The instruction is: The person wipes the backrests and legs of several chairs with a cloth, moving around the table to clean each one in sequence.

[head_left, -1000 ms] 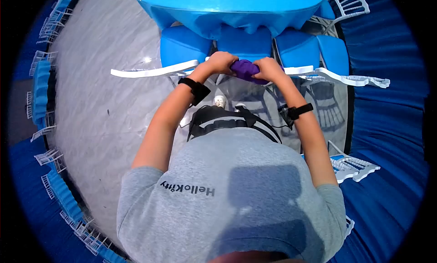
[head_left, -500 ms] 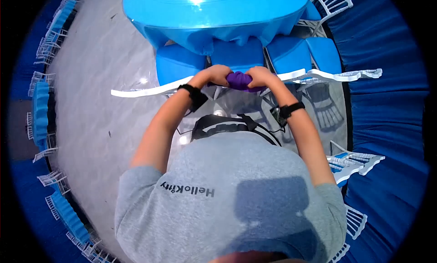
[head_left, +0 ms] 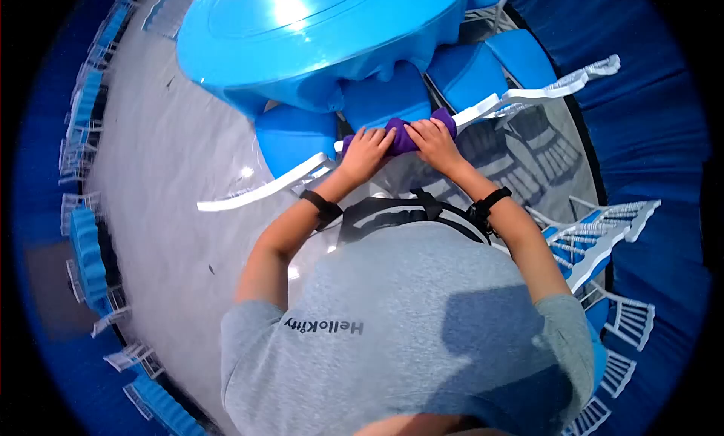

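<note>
"What's beyond the hands?"
"The big blue counter (head_left: 324,44), then a white chair back (head_left: 478,112) with the purple cloth (head_left: 402,136) over it."
"What's changed?"
"The cloth is spread wider, probably letting it wipe more."
"The grip?"
"Left hand (head_left: 366,153) and right hand (head_left: 436,143) both clasp the cloth."

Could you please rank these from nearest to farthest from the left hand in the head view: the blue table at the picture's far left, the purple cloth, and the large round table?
1. Purple cloth: touching the left hand.
2. Large round table: ahead.
3. Blue table: far off, left.
</note>
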### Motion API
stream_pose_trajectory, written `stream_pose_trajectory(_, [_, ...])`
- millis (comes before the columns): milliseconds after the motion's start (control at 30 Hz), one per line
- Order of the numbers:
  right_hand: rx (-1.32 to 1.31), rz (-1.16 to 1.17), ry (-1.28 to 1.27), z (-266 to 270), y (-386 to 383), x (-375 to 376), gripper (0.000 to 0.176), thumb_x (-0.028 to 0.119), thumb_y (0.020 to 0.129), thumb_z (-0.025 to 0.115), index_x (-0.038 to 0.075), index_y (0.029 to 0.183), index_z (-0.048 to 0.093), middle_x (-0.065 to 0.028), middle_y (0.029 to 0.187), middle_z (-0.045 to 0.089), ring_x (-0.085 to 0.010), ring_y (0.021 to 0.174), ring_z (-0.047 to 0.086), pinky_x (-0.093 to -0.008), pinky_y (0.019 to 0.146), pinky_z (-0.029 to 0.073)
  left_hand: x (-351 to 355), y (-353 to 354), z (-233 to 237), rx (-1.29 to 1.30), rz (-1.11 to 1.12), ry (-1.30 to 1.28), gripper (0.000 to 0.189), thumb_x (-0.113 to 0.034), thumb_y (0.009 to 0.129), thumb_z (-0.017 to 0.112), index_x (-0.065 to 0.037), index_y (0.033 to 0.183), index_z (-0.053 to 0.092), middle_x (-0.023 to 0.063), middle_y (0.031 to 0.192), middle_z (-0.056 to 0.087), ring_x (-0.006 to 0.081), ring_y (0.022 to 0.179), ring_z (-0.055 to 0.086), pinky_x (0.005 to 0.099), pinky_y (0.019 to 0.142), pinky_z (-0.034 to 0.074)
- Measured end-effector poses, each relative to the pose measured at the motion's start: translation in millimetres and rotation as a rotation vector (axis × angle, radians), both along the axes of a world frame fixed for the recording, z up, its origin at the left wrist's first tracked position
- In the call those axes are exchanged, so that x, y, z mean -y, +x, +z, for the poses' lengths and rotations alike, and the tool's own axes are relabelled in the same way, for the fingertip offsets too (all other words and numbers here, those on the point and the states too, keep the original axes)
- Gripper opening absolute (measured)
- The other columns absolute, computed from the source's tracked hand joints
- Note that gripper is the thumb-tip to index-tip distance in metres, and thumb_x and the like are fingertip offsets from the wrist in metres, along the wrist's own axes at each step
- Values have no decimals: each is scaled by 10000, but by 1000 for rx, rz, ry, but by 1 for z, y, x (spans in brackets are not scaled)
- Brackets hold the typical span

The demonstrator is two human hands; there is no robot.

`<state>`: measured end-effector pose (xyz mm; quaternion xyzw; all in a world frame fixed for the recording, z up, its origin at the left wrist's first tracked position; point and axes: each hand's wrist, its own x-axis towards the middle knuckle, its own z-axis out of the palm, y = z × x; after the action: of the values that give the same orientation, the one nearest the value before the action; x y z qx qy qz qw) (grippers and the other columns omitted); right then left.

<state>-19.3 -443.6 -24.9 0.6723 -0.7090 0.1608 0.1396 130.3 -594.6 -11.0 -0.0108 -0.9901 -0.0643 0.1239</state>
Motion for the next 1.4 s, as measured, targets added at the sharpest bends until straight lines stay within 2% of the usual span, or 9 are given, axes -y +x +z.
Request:
stream_pose_trajectory(200, [286,4,-7,2,-27,-11,612,97,581,683,47,1138,434,-108,1085,481,-289,1026,455,-394,895,353,-23,-54,-9,94,-56,32,536,-262,700,612,65,1081,423,140,881,527,252,819,560,332,733,450])
stream_pose_trajectory(333, [278,-97,2,5,-58,-32,528,115,604,673,65,1092,477,-91,1064,516,-271,1041,462,-377,938,331,-47,-93,0,40,-39,254,409,-254,681,638,25,904,437,169,836,546,306,692,589,392,557,477])
stream_pose_trajectory(600, [283,-171,144,13,-82,-35,483,92,565,684,47,1011,505,-99,1015,521,-270,1014,465,-397,961,298,-65,-129,-16,130,85,259,386,-246,650,663,1,861,455,158,766,555,306,663,589,380,544,481])
stream_pose_trajectory(767, [167,-284,388,6,-68,-24,420,99,664,583,46,1073,502,-96,1078,524,-246,1085,443,-408,975,282,-58,-113,-9,71,25,248,293,-168,710,582,-15,936,475,127,869,561,272,736,576,366,607,482])
stream_pose_trajectory(833, [-130,-381,152,-3,-50,-29,473,88,722,503,17,1184,430,-122,1224,437,-251,1179,367,-399,992,263,-54,-97,-5,67,26,180,332,-149,723,549,-24,1018,465,127,913,552,272,757,566,373,647,471])
stream_pose_trajectory(867, [-60,-428,254,-3,-40,-31,547,65,750,454,0,1275,315,-137,1342,303,-270,1255,265,-404,1013,231,-51,-88,-2,65,15,107,383,-130,735,516,-34,1101,455,126,957,543,271,778,555,380,686,460])
stream_pose_trajectory(967, [202,-467,150,-2,-13,-26,586,35,745,448,-3,1300,262,-147,1365,257,-285,1272,232,-416,1024,207,-40,-60,2,-71,-73,51,543,-80,706,489,-4,1228,360,150,1002,502,273,863,526,346,746,435])
stream_pose_trajectory(1133, [363,-343,127,7,-1,-26,676,39,705,482,-8,1321,206,-177,1364,240,-309,1272,224,-409,1031,197,-28,-34,-13,-51,-61,-219,508,-133,770,429,38,1240,344,210,1190,437,307,1063,468,386,905,369])
stream_pose_trajectory(1400, [373,-183,111,14,-10,-29,649,49,677,487,-30,1285,275,-177,1343,288,-290,1258,266,-392,1020,223,-48,-46,15,165,20,30,826,-369,665,667,101,1227,287,265,1244,352,351,1172,352,406,975,284])
